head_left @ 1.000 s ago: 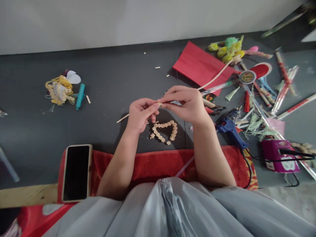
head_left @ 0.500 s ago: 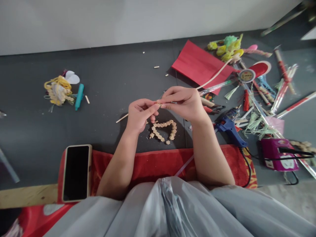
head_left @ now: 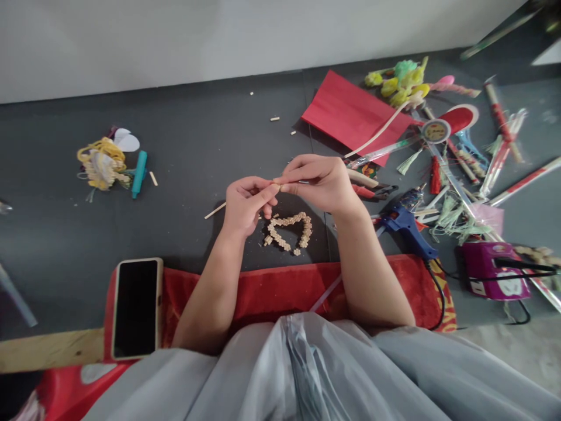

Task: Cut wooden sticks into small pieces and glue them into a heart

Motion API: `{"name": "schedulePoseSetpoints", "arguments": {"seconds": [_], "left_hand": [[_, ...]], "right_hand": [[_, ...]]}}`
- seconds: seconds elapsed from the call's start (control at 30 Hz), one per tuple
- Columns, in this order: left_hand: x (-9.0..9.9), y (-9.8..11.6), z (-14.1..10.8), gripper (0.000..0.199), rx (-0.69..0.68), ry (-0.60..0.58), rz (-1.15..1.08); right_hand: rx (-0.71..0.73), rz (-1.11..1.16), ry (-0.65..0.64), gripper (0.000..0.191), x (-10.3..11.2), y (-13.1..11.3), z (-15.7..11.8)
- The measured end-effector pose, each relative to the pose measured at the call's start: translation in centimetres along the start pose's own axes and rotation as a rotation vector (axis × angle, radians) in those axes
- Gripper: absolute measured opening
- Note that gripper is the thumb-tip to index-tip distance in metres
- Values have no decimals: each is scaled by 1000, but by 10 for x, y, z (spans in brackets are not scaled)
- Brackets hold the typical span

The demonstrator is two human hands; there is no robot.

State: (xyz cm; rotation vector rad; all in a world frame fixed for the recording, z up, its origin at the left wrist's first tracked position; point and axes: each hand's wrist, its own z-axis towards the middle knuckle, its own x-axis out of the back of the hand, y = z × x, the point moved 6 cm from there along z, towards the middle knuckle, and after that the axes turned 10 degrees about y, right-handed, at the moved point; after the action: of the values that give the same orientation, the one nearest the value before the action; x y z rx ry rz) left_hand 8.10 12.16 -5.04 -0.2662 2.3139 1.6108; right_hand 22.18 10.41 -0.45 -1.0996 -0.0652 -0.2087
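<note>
My left hand [head_left: 248, 204] and my right hand [head_left: 318, 182] meet fingertip to fingertip above the dark grey table. Both are closed in a pinch on one small pale piece [head_left: 277, 185], mostly covered by the fingers, its kind too small to tell. Just below them on the table lies a heart-shaped outline [head_left: 287, 221] of small pale beige pieces, with a gap near its lower tip. A thin pale stick [head_left: 215, 210] sticks out on the table from behind my left hand. Beside my right wrist rest red-handled pliers [head_left: 363, 191], partly hidden.
A blue glue gun [head_left: 405, 225] and a purple box with a plugged-in cord [head_left: 495, 272] stand at right. Red paper [head_left: 355, 114], tassels and wrapped sticks crowd the back right. A phone [head_left: 137, 309] lies on a red towel [head_left: 272, 292]; a teal marker [head_left: 139, 174] is at left.
The view has shifted slightly. Both hands keep their fingertip pinch in nearly the same spot, and nothing on the table has visibly moved.
</note>
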Motion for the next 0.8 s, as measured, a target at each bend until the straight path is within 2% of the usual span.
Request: {"name": "schedulePoseSetpoints", "arguments": {"seconds": [0.43, 0.8], "left_hand": [[-2, -2, 0, 45, 84, 27, -14], [0, -3, 3, 35, 92, 14, 61]], "right_hand": [[-7, -32, 1, 30, -1, 0, 1], [-61, -38, -28, 20, -1, 4, 2]]}}
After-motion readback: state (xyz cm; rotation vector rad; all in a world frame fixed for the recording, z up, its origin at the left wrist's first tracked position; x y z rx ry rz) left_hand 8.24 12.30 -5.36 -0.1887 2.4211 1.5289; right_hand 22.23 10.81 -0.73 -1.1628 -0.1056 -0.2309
